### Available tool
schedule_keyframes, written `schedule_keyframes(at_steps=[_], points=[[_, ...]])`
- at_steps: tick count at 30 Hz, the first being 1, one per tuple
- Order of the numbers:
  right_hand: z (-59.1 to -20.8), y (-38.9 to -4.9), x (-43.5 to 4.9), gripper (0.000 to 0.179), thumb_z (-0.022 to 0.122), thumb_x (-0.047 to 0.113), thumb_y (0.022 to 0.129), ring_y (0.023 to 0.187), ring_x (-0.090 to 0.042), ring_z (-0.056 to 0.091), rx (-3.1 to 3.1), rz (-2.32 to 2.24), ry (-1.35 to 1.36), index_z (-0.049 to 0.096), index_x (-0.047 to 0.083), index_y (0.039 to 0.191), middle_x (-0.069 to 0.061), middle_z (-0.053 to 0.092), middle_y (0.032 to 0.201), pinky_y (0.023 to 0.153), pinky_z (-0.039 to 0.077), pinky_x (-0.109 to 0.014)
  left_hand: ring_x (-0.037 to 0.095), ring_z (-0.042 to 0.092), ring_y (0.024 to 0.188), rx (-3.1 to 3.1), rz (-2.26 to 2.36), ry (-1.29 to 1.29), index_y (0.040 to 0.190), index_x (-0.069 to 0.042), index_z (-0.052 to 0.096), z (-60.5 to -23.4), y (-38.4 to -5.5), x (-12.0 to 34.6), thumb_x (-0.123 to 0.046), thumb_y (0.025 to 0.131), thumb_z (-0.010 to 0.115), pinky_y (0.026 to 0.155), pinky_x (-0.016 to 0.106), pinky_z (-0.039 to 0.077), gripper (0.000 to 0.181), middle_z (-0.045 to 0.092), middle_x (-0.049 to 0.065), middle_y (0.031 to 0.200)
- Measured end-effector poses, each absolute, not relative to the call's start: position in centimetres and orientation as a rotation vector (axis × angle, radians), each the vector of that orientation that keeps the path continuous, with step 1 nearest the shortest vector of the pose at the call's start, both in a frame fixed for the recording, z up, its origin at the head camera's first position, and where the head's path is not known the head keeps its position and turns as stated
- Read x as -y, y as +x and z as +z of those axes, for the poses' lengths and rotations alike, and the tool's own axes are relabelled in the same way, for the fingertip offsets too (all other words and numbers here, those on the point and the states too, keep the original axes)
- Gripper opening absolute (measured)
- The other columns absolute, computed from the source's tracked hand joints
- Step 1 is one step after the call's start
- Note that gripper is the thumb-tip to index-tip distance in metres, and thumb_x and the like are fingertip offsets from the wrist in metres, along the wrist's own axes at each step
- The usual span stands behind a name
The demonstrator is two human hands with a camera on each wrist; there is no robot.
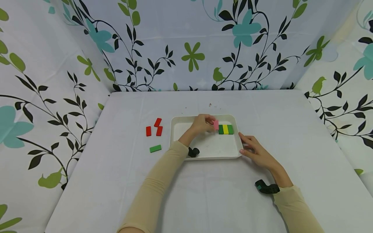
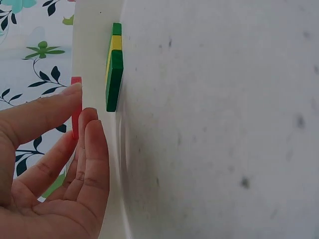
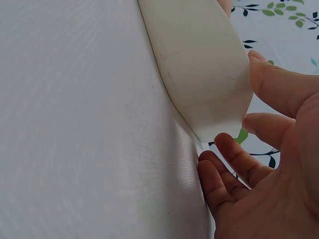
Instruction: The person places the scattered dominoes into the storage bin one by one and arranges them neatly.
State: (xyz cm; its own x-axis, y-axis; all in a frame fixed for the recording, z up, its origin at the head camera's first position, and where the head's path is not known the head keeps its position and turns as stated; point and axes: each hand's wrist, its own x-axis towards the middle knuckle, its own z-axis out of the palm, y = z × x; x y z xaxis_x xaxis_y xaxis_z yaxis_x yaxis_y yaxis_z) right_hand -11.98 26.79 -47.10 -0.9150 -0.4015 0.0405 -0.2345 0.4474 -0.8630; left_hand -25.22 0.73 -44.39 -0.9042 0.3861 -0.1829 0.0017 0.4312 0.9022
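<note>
Beige sleeve (image 1: 158,179), left fingers (image 2: 52,159) pinching red block (image 2: 76,118)

Held block (image 1: 216,125) — pink in the head view, red in the left wrist view. Row of blocks (image 1: 225,129) banded green, yellow, green. Loose: red blocks (image 1: 159,131), one green block (image 1: 155,148). Tray (image 1: 215,149) plain off-white; table (image 1: 116,184) plain white. Backdrop (image 1: 175,29) pale — black leafy vines, teal butterflies, olive-green flowers, leaves, birds. Sleeves (image 1: 157,178) plain beige. Right wrist device (image 1: 268,188) black, small green patch.
</note>
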Motion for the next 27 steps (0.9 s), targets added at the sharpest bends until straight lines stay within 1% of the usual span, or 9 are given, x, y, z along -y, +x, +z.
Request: schedule_keyframes(at_steps=[5, 12, 27], points=[[-47.1, -12.0, -26.8, 0.069, 0.06, 0.011, 0.097, 0.127, -0.033, 0.04, -2.524, -1.467, -0.561, 0.023, 0.011, 0.155, -0.021, 0.037, 0.138, 0.096, 0.037, -0.011, 0.017, 0.058, 0.084, -2.343, 1.474, 0.318, 0.114, -0.002, 0.067, -44.3, -24.9, -0.8, 0.002, 0.073, 0.08, 0.065, 0.019, 0.046, 0.044, 0.066, 0.011, 0.098], [-47.1, -12.0, -26.7, 0.069, 0.06, 0.011, 0.097, 0.128, -0.032, 0.038, -2.534, -1.466, -0.566, 0.023, 0.011, 0.155, -0.021, 0.035, 0.141, 0.096, 0.036, -0.01, 0.014, 0.056, 0.072, -2.32, 1.481, 0.264, 0.114, -0.001, 0.067, -44.7, -24.8, -0.8, 0.005, 0.074, 0.079, 0.06, 0.021, 0.051, 0.042, 0.063, 0.009, 0.091], [-47.1, -11.9, -26.8, 0.069, 0.06, 0.01, 0.097, 0.13, -0.034, 0.037, -2.531, -1.474, -0.568, 0.024, 0.01, 0.155, -0.021, 0.034, 0.142, 0.096, 0.036, -0.012, 0.013, 0.057, 0.067, -2.377, 1.376, 0.321, 0.112, -0.001, 0.068, -45.4, -25.1, -1.1, 0.002, 0.073, 0.082, 0.059, 0.02, 0.052, 0.042, 0.064, 0.008, 0.086]])
